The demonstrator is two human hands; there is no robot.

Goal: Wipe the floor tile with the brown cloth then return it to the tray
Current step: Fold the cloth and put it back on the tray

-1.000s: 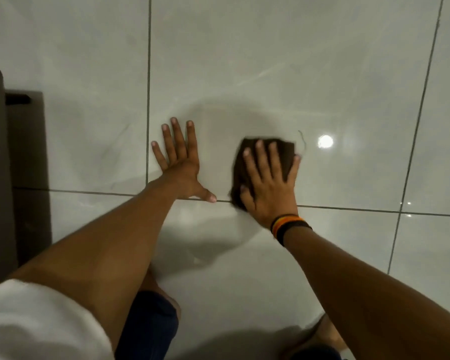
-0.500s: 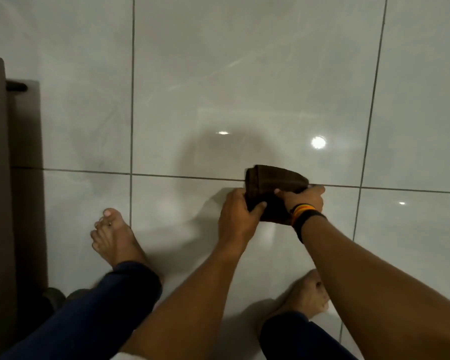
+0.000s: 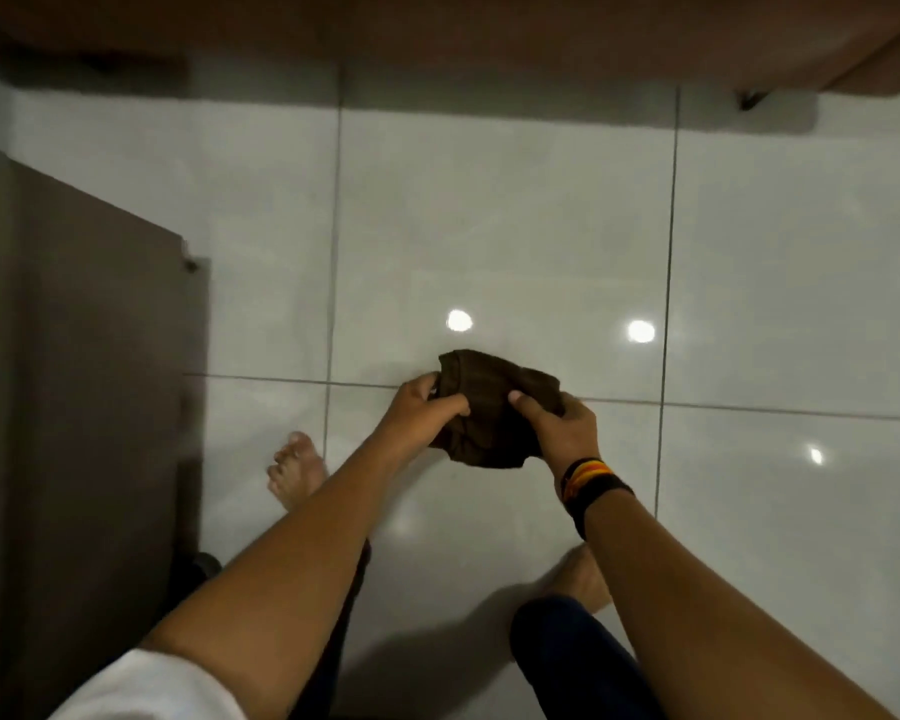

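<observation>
The brown cloth (image 3: 489,407) is bunched up and held in the air above the glossy white floor tiles (image 3: 489,241). My left hand (image 3: 422,413) grips its left edge. My right hand (image 3: 562,423), with a striped band at the wrist, grips its right side. Both hands are closed on the fabric in the middle of the view. No tray is in view.
A tall brown panel of furniture (image 3: 74,407) fills the left side. A brown piece of furniture (image 3: 489,33) with a dark leg (image 3: 749,98) runs along the top. My bare feet (image 3: 297,470) stand on the tiles below the hands.
The cloth has come off the floor, where my right hand pressed it flat. Both hands now hold it in the air, and the view has risen from low down to standing height.
</observation>
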